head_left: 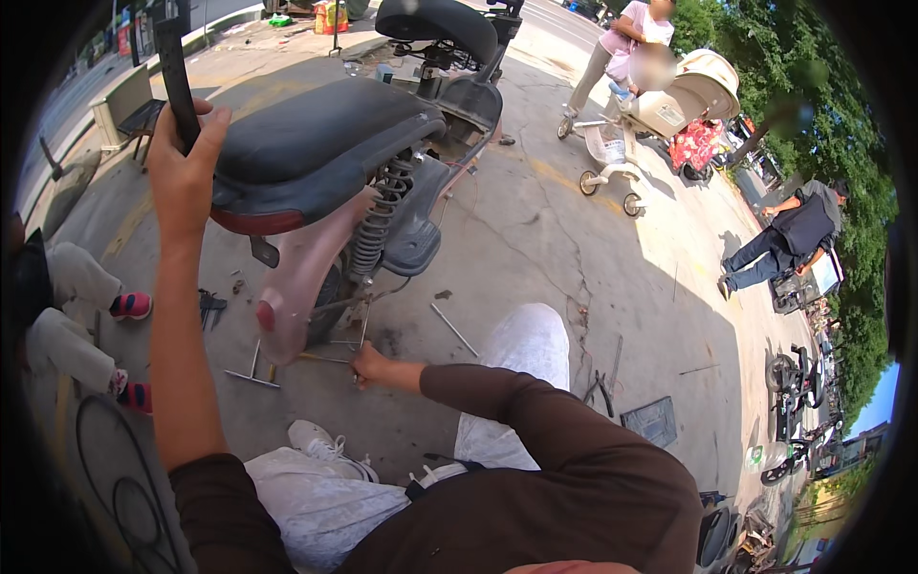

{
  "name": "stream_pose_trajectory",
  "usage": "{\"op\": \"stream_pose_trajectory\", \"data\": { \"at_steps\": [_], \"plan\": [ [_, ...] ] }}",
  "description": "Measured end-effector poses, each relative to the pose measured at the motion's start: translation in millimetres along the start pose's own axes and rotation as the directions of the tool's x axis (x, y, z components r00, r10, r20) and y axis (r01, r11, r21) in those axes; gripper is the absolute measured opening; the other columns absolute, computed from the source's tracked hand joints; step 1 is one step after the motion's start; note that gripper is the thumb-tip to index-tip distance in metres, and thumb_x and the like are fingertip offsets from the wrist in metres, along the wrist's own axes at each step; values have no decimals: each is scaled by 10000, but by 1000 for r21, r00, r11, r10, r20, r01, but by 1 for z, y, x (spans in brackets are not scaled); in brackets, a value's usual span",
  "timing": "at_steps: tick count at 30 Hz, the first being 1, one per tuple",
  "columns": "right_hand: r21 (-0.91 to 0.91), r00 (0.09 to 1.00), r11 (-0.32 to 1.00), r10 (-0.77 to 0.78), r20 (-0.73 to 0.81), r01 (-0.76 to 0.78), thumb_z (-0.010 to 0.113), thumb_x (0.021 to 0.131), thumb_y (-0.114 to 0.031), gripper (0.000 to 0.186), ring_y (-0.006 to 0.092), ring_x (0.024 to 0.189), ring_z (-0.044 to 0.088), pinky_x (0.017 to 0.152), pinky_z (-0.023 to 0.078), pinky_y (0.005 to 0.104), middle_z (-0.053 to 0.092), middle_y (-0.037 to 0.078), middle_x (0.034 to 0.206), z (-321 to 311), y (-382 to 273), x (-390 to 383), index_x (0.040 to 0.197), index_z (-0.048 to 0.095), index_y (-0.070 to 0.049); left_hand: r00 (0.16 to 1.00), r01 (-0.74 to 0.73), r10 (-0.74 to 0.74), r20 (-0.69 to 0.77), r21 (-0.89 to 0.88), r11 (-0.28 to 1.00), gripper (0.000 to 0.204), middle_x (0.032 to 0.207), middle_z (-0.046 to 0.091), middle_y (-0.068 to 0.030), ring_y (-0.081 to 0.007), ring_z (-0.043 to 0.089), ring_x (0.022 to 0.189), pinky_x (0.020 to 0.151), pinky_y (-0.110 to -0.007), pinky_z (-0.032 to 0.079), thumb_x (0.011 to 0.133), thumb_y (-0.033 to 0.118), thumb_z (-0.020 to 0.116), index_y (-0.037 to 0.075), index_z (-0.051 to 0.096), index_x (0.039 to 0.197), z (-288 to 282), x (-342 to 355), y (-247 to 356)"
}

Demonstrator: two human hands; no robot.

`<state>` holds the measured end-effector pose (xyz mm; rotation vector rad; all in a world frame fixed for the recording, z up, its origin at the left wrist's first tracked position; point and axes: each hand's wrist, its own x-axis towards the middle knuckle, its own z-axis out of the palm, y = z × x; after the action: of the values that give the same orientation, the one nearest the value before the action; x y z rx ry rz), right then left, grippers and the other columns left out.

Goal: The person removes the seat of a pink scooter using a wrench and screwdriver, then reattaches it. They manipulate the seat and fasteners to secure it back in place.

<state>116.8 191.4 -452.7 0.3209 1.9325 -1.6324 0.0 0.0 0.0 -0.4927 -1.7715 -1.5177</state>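
Observation:
A pink and black electric scooter (325, 143) stands in front of me, its rear toward me. My left hand (186, 158) is wrapped round an upright black bar (174, 72) at the back of its seat. Low by the rear wheel (325, 301), my right hand (375, 367) is closed; thin metal and yellowish rods show beside it, but what it grips is too small to make out. A coil-spring shock absorber (382, 206) shows above that hand. On the ground nearby lie a T-handle wrench (253, 371) and a metal rod (454, 330).
Pliers (601, 390) and a dark flat tray (650, 421) lie right of my knee. Someone in red shoes (132, 306) sits at left. Far right, a person stands by a beige stroller (669, 105) with a child; another person (794, 230) is farther right.

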Motion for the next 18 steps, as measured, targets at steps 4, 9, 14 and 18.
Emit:
{"op": "stream_pose_trajectory", "data": {
  "at_steps": [4,9,14,18],
  "plan": [
    [-253,981,948,-171,96,190,510,883,-79,206,308,504,607,401,535,422,576,199,766,8,45,44,1023,419,42,1000,17,-17,13,-3,1000,237,732,413,54,-32,374,650,573,-203,297,852,223,692,39,564,931,-6,1,-1],
    [-263,984,964,-74,-164,29,503,863,-58,146,349,583,644,431,544,448,588,214,803,4,39,53,963,449,33,999,31,-31,-15,-1,1000,238,728,404,59,-27,368,641,561,-198,285,848,219,696,41,568,939,-8,1,3],
    [-397,924,914,-219,-314,82,575,806,-89,155,387,753,664,594,538,488,622,241,881,-18,49,64,899,537,30,998,57,-57,-15,-39,998,233,743,427,57,-24,382,648,566,-194,295,848,208,691,38,577,958,-8,-2,1],
    [-621,883,780,-341,-323,74,640,759,-159,241,446,908,597,788,485,504,624,270,924,-49,53,77,925,598,11,998,62,-62,6,-45,997,251,755,442,56,-20,391,657,581,-182,306,843,200,693,24,573,974,-10,-2,4]
  ]
}}
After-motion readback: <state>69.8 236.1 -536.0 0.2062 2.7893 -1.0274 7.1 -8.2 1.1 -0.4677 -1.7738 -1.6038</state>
